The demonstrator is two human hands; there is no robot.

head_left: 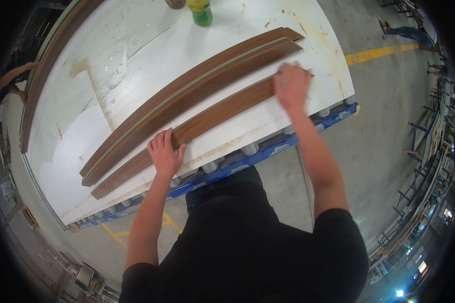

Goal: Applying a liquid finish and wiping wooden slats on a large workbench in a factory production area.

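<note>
A long brown wood-look plank lies slantwise near the front edge of the white table. My left hand rests across it left of the middle, fingers stretched toward its far edge and thumb apart. At the plank's right end is my right hand, smeared by motion. Its fingers look bent, but whether they hold anything cannot be made out. Just beyond lies a second brown profile, with a pale greenish strip along its length and a brown board beside that strip.
Along the table's front edge runs a blue rail with grey rollers. A green bottle with a yellow label stands at the back. Another long brown profile lines the left edge, near another person's arm. Another person is at far right.
</note>
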